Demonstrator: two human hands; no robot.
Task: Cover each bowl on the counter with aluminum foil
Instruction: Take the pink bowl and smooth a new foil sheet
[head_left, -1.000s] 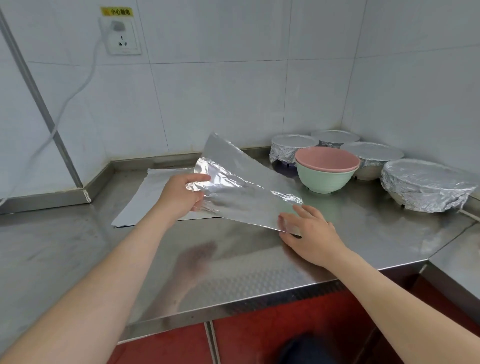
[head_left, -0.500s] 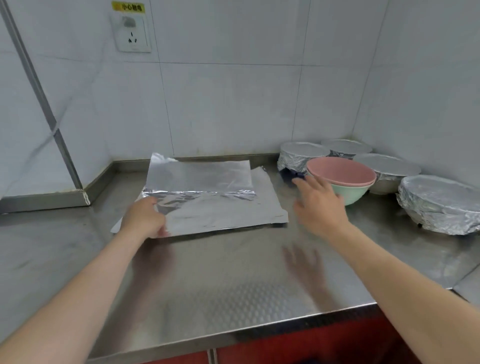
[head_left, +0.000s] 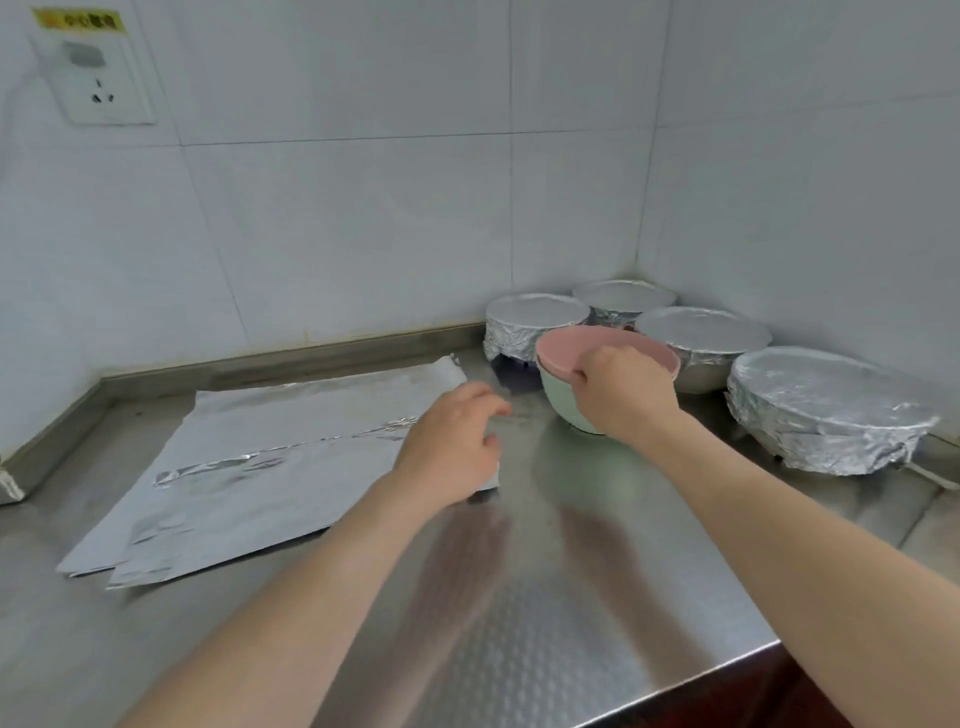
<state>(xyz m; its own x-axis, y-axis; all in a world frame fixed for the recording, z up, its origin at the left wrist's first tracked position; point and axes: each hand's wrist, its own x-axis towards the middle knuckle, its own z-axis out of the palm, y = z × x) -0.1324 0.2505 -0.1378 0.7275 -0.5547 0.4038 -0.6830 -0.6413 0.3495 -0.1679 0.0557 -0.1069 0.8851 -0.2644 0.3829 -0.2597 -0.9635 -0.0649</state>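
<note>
Pink bowl (head_left: 561, 348), upright with its mouth upward, nested in a mint-green bowl (head_left: 558, 402) on the steel table (head_left: 519, 597). Right grip (head_left: 623, 395) clenched on the pink rim at its near-left edge. Left grip (head_left: 452, 447) just left of the pink bowl, blurred, fingers loosely curled, grasping nothing, over the near end of the foil sheets (head_left: 270, 467). Sheets lie flat, left of the pink bowl, long axis running leftward away from it. Four foil-covered bowls (head_left: 826, 395) stand behind and right of it.

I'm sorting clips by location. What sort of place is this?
Probably a commercial or canteen kitchen, at a prep corner: a stainless steel counter, white tiled walls, and foil-covered bowls clustered in the corner near loose foil sheets.
</note>
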